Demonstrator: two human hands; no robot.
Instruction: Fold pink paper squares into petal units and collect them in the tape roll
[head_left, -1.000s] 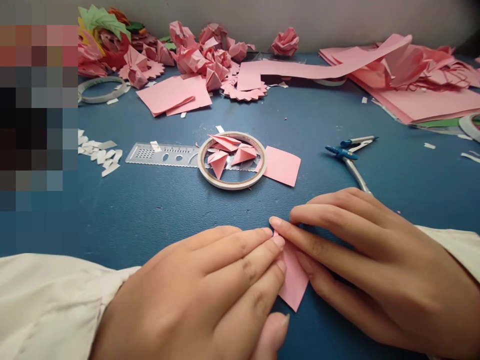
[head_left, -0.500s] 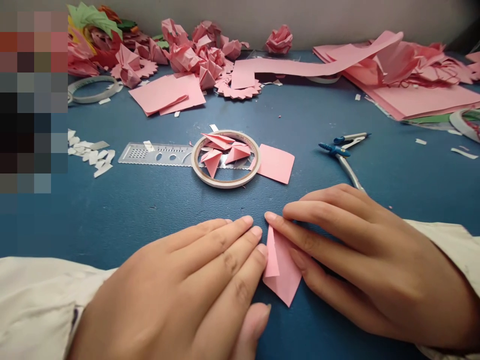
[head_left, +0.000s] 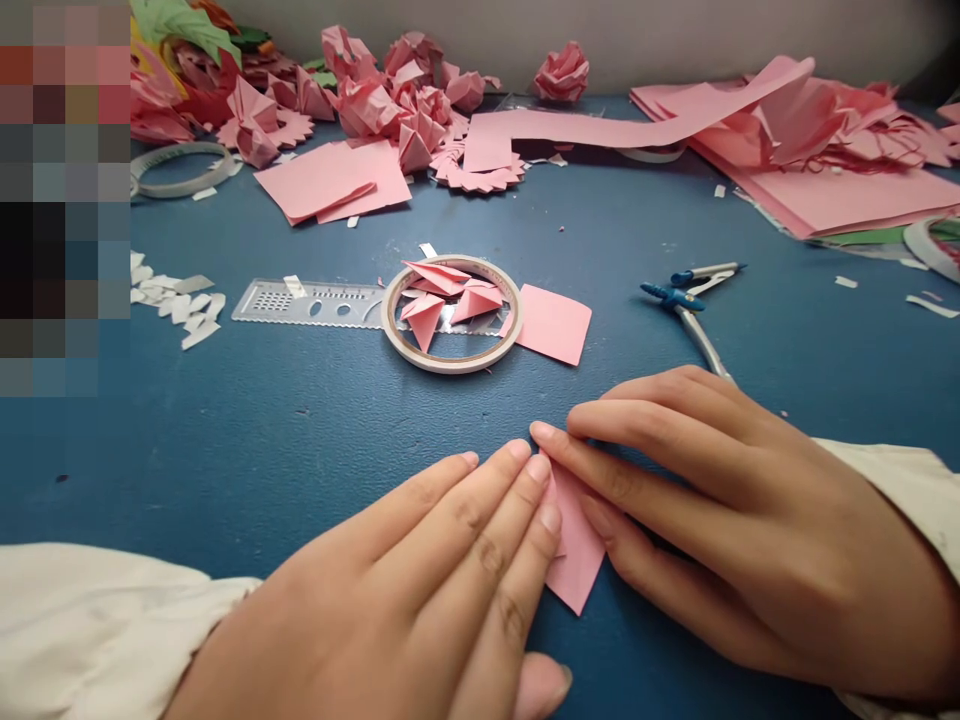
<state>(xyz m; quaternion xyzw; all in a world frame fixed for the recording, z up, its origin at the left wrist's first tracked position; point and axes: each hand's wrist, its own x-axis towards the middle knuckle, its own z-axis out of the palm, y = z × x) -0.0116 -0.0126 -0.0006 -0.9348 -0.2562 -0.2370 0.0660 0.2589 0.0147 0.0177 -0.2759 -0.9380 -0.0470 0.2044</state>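
Note:
A small pink paper [head_left: 580, 540], partly folded and pointed at its near end, lies on the blue table between my hands. My left hand [head_left: 420, 590] lies flat from the left, its fingertips pressing on the paper's left flap and covering most of it. From the right, my right hand [head_left: 735, 530] rests its index fingertip at the paper's top corner and its thumb along the right edge. Its fingers are stretched out. Beyond them, a tape roll [head_left: 452, 366] encircles small folded pink pieces [head_left: 477, 302] and lies over a clear ruler [head_left: 274, 302].
A pink square [head_left: 556, 325] lies right of the roll, and a blue and silver compass [head_left: 694, 300] farther right. White scraps [head_left: 187, 305] lie at left. Crumpled pink paper flowers [head_left: 375, 100] and pink sheets [head_left: 847, 200] line the back.
My left hand has slid right and now covers most of the paper's left flap. My right hand has stayed nearly in place. The view has shifted slightly.

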